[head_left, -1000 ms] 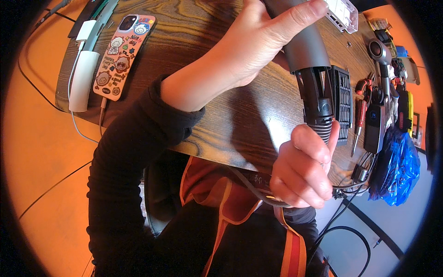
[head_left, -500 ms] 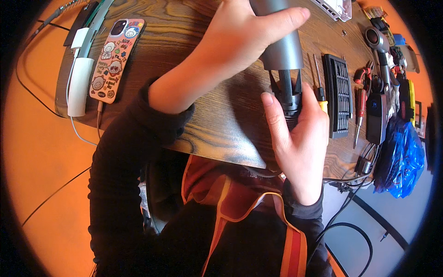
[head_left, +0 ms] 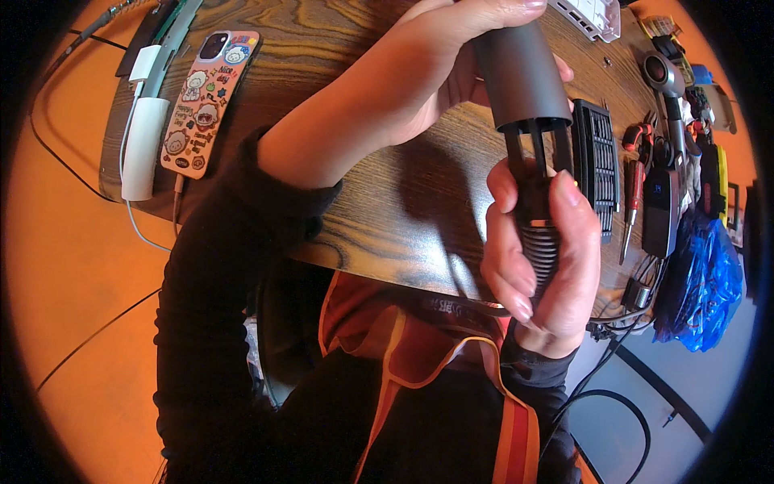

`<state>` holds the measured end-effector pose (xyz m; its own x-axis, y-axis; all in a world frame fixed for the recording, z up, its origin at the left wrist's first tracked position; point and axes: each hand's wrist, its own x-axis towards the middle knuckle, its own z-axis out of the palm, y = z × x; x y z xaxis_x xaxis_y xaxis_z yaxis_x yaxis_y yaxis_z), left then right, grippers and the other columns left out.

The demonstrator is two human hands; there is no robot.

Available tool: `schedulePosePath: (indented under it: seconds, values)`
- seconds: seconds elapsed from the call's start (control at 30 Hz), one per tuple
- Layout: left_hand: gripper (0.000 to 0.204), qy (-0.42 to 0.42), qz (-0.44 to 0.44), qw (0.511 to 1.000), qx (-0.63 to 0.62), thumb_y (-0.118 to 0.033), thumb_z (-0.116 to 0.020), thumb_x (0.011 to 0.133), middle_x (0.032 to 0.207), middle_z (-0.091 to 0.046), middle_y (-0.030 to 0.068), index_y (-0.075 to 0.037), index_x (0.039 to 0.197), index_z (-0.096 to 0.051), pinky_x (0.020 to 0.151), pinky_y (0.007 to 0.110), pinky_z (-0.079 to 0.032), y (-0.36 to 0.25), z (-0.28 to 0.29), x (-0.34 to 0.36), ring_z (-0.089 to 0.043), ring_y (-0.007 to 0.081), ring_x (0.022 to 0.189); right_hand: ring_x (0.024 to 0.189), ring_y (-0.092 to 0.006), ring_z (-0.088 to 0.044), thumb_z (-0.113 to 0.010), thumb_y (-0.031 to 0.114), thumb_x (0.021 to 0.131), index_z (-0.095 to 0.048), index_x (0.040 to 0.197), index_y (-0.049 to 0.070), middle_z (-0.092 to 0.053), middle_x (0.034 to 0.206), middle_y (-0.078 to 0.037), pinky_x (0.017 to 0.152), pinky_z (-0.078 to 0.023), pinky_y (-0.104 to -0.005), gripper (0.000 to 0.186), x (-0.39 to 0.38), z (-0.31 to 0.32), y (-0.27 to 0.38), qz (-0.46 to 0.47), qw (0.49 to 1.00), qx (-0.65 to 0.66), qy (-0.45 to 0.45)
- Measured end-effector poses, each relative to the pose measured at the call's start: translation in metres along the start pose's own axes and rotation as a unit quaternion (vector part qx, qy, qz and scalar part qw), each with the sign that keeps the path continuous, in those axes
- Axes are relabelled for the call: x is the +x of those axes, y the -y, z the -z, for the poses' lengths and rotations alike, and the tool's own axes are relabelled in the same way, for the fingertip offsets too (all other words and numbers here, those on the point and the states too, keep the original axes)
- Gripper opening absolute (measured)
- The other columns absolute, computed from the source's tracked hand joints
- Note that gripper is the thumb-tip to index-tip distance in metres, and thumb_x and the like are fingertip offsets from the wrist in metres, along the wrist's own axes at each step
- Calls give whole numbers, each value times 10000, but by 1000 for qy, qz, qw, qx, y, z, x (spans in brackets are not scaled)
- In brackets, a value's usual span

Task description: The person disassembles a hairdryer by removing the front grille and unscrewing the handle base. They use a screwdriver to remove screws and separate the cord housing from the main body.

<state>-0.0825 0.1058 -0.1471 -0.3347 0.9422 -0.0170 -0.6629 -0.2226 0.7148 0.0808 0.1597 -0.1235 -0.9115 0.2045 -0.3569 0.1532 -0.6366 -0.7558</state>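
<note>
Head view: left hand [head_left: 451, 60], forearm [head_left: 334, 133] slanting up, wraps a smooth dark-grey tube [head_left: 526, 81] over the wooden table [head_left: 363, 210]; curled right hand [head_left: 571, 282] grasps a ribbed black piece [head_left: 540, 246] whose slim bars [head_left: 560, 147] meet the tube's lower end.

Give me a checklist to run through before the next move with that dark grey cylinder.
1. Left hand wrapped around the dark grey cylinder: ok.
2. Right hand around the black ribbed sleeve: ok.
3. Black prongs fully inside the cylinder: not ok, lengths show outside its lower rim.
4. Cylinder's upper end undamaged: cannot tell, out of sight.
5. Red-handled screwdriver apart from both hands: ok.
</note>
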Motion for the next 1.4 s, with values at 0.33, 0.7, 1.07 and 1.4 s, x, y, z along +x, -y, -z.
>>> schedulePosePath:
  seconds: [0.33,0.7,1.07,1.4]
  values:
    - [271,28,11,992,-122,-311,-497,929,852,-605,56,-94,1075,-427,631,273,-545,19,10,3,-637,152,739,267,-151,-418,-263,415,967,-372,986,24,-468,491,-89,246,-222,-225,406,8,1,8,-101,892,411,155]
    - [319,18,19,995,-96,-367,-451,943,888,-603,38,-103,1122,-439,625,263,-550,17,12,4,-634,133,746,278,-175,-441,-240,396,973,-331,1033,17,-498,526,-110,239,-259,-227,394,5,-15,15,-92,876,445,163]
    - [382,44,40,992,-113,-385,-448,940,970,-611,59,-88,1179,-420,661,266,-551,18,15,5,-633,139,815,294,-190,-458,-248,376,978,-312,1026,27,-495,522,-115,252,-287,-235,358,5,-15,17,-91,866,461,170]
    - [545,-208,-464,623,594,-100,-705,679,1062,-548,135,-61,1163,-456,851,371,-424,13,19,9,-543,256,1022,306,-175,-427,-268,343,985,-352,1027,-24,-439,516,-78,283,-292,-248,379,7,-20,38,-93,850,470,217]
